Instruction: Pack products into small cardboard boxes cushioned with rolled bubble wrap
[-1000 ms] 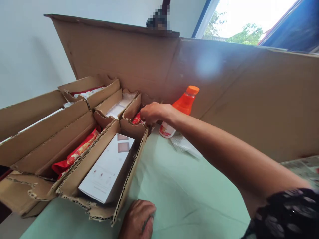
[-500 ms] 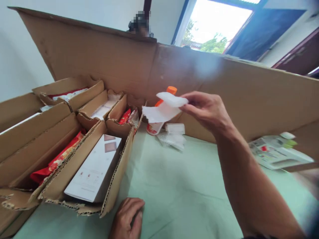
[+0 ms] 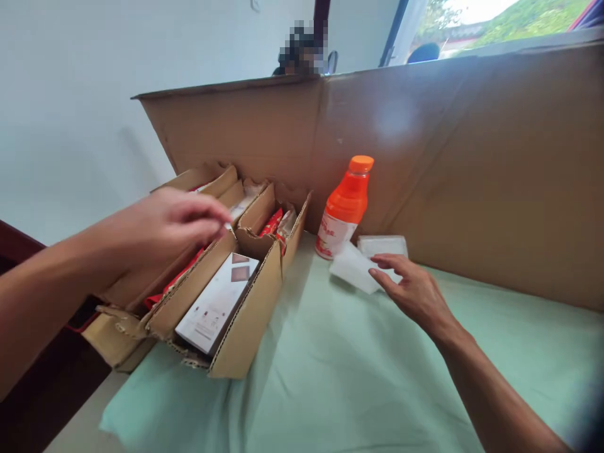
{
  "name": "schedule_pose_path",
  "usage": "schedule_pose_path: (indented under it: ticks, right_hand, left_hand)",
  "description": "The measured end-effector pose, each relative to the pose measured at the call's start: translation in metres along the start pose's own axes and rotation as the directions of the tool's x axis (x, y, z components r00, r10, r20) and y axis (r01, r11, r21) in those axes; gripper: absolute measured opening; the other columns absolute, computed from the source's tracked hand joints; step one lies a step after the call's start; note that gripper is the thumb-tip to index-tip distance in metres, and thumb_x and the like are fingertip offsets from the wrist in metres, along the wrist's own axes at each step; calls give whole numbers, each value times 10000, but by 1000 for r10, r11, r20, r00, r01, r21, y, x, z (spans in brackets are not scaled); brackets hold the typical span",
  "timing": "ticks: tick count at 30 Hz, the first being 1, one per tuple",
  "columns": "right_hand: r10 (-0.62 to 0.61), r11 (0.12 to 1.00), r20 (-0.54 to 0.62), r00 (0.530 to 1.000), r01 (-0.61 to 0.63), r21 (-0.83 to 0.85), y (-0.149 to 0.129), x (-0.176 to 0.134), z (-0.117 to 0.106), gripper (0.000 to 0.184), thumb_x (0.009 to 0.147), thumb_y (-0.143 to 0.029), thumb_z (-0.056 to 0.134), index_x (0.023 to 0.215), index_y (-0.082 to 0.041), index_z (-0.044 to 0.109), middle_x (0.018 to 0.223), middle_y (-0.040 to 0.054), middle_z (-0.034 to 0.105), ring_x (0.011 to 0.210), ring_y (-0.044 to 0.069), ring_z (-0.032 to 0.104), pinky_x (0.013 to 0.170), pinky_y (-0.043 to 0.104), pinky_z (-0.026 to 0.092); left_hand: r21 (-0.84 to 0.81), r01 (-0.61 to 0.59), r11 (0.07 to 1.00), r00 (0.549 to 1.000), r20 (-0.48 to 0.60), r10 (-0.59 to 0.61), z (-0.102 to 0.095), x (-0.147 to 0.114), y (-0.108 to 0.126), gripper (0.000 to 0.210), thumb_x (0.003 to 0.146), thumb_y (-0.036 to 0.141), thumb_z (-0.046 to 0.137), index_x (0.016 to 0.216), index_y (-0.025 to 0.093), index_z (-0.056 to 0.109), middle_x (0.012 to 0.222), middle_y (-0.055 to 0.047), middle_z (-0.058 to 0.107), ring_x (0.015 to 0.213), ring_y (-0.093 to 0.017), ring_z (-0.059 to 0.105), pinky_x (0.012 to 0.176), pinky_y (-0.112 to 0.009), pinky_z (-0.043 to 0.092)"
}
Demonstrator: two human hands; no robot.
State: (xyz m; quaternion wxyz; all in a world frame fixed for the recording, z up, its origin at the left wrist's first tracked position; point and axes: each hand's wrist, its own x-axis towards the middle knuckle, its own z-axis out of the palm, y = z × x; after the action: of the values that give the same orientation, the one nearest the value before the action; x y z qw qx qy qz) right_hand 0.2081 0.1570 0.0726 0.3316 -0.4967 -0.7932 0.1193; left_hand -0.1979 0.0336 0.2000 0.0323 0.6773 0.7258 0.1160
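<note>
My left hand (image 3: pixel 182 223) is above the cardboard compartments on the left, its fingers bent and blurred. I cannot make out whether anything is between them. My right hand (image 3: pixel 413 286) is over a thin white sheet (image 3: pixel 355 267), with thumb and forefinger apart near its right edge. The sheet lies on the green cloth in front of an orange bottle (image 3: pixel 346 201) with an orange cap. A clear-wrapped white packet (image 3: pixel 384 244) sits behind the fingers, partly hidden. Below and right of my left hand, a white box (image 3: pixel 217 302) lies in the nearest compartment.
Cardboard compartments (image 3: pixel 255 314) with red packets (image 3: pixel 272 221) and clear plastic packaging (image 3: pixel 248 198) stand at left. A tall cardboard wall (image 3: pixel 472 170) runs along the back. Green cloth (image 3: pixel 340 365) covers the table. A person's head (image 3: pixel 302 53) shows behind the wall.
My right hand has lowered the white sheet from in front of the bottle onto the cloth. My left hand has risen from the cloth to above the compartments. The view has shifted left.
</note>
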Motion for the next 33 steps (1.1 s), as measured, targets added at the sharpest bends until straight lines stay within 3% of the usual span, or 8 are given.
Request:
schedule_pose_path:
  ticks: [5, 9, 12, 16, 21, 24, 29, 33]
  right_hand:
    - [-96, 993, 9, 995, 95, 72, 6, -10, 3, 293, 908, -465, 545, 1024, -271, 732, 1185, 90, 730, 1061, 297, 694, 634, 380, 581]
    - [-75, 994, 26, 997, 73, 79, 23, -19, -2, 276, 904, -472, 574, 1038, -295, 737, 1189, 85, 728, 1069, 303, 693, 482, 316, 531]
    - [-80, 992, 40, 996, 76, 103, 23, -22, -7, 252, 906, -465, 586, 1024, -300, 737, 1148, 75, 741, 1026, 296, 707, 512, 329, 551]
    - [-157, 971, -4, 988, 155, 183, -23, -8, -18, 271, 922, -421, 601, 1143, -296, 696, 1132, 66, 737, 977, 264, 710, 693, 378, 600]
    - [-353, 851, -157, 922, 386, 355, -131, 34, -29, 763, 821, -481, 739, 1495, -310, 423, 1415, 89, 585, 931, 221, 708, 698, 343, 593]
    - [-403, 830, -234, 885, 461, 314, -160, 51, -28, 538, 850, -502, 706, 1335, -294, 600, 1241, 47, 696, 889, 214, 710, 743, 352, 580]
    - [-260, 961, -88, 962, 266, 67, -76, 63, -20, 291, 865, -576, 636, 979, -324, 725, 850, -12, 752, 698, 230, 709, 582, 342, 550]
    - [-80, 929, 14, 997, 80, -361, -2, 62, -10, 522, 740, -664, 636, 1122, -310, 665, 1160, 153, 699, 840, 381, 720, 468, 423, 522]
  left_hand:
    - [213, 202, 956, 948, 201, -246, 3, 142, 27, 257, 815, 140, 654, 1064, 129, 717, 947, -73, 743, 916, -223, 686, 835, -303, 517]
    - [232, 262, 937, 884, 331, -329, 51, 174, 12, 271, 921, 345, 658, 1083, 128, 665, 1030, -58, 695, 898, -206, 681, 789, -368, 581]
    - [242, 285, 927, 894, 281, -348, 51, 169, -3, 220, 924, 308, 642, 1023, 118, 687, 957, -52, 703, 856, -196, 675, 773, -337, 559]
    - [187, 273, 944, 959, 17, -281, 4, 141, 9, 221, 855, 184, 595, 1028, 106, 709, 831, -48, 710, 815, -186, 662, 732, -265, 477]
    - [17, -247, 969, 953, -176, 246, -49, 63, 96, 340, 873, 217, 432, 1038, 74, 692, 922, 32, 664, 955, -164, 645, 827, -285, 417]
    - [-176, -443, 879, 897, -94, 433, -57, 26, 124, 450, 912, 247, 294, 1065, 36, 661, 988, 9, 668, 927, -145, 645, 789, -298, 426]
    - [-265, -259, 929, 961, -162, 222, -44, 2, 34, 244, 876, 216, 501, 998, 142, 698, 883, -15, 721, 768, -127, 643, 692, -235, 470]
    - [-69, 10, 998, 963, 271, 9, -3, 1, -38, 282, 803, 157, 541, 1014, 173, 729, 948, -33, 771, 806, -164, 679, 697, -231, 483]
